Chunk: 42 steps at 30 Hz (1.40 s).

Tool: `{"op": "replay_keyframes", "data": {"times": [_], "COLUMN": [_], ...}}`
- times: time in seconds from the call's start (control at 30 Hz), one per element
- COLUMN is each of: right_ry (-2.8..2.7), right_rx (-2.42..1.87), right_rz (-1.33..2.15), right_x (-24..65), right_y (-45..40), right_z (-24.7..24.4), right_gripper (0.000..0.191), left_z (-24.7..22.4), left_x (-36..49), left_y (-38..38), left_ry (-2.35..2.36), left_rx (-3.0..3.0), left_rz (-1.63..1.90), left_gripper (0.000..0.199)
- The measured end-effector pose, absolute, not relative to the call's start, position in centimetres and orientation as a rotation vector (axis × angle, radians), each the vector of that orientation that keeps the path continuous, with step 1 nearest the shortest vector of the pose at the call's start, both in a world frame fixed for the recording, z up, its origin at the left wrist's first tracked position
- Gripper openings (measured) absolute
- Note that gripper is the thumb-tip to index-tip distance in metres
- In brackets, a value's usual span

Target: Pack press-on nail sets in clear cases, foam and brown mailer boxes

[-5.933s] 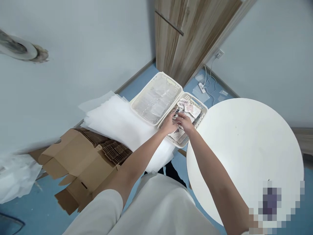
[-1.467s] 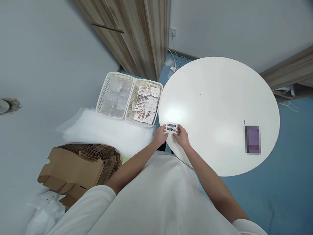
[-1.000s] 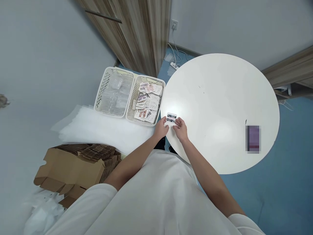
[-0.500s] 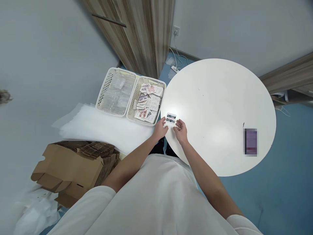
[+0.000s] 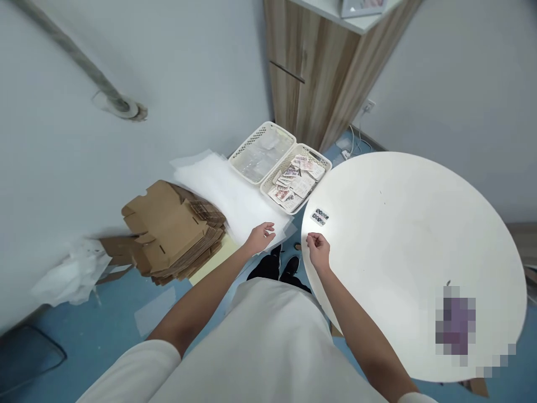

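A small card with two rows of dark press-on nails [image 5: 320, 216] lies flat at the left edge of the round white table. Just below it, apart from the card, is my right hand [image 5: 319, 250], its fingers curled together with nothing seen in them. My left hand [image 5: 260, 238] hovers beside the lower end of the white foam sheets [image 5: 226, 193], its fingers loosely apart and holding nothing. Past both hands stands a white basket [image 5: 263, 189] of nail cards, some patterned and some printed with text.
Another basket [image 5: 238, 169] holds clear plastic packs. Folded brown cardboard boxes [image 5: 168, 229] are stacked at the left, with a white plastic bag [image 5: 78, 274] beyond. The round table [image 5: 403, 235] bears a blurred purple item [image 5: 457, 322]. A wooden cabinet [image 5: 293, 106] stands behind.
Both hands have come away from the nail card, which stays on the table. My left hand has moved left off the table. The view has turned leftward.
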State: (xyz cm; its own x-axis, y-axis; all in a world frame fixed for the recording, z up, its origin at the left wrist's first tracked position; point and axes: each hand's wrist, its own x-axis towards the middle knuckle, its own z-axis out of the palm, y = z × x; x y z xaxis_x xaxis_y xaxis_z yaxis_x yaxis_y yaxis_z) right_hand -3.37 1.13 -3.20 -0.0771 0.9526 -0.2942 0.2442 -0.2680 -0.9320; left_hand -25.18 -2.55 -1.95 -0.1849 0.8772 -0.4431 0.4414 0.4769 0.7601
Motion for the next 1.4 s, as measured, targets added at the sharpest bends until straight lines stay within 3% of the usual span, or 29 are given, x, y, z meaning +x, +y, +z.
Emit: {"op": "replay_keyframes", "data": {"times": [0.47, 0.67, 1.03, 1.23, 1.4], "right_ry": [-1.573, -1.626, -1.514, -2.071, -2.757], "right_rx": [-1.345, -1.370, -1.367, -1.452, -1.494], "right_rz": [1.500, 1.510, 1.589, 1.491, 0.955], "right_x": [-15.4, -18.9, -22.3, -24.8, -27.6], "right_y": [8.5, 10.4, 19.0, 22.4, 23.2], "right_z": [-0.1, 0.1, -0.2, -2.2, -2.6], "right_gripper": [0.034, 0.036, 0.040, 0.042, 0.046], "left_z": [2.0, 1.8, 0.0, -2.4, -3.7], "left_x": [-35.1, -38.4, -39.5, -39.7, -39.7], "left_y": [0.1, 3.3, 12.6, 15.5, 16.4], "left_ry": [1.837, 1.819, 1.696, 1.801, 1.845], "left_rx": [1.225, 1.222, 0.984, 0.791, 0.685], "left_rz": [0.602, 0.603, 0.919, 0.796, 0.679], "left_gripper": [0.042, 0.045, 0.049, 0.058, 0.064]}}
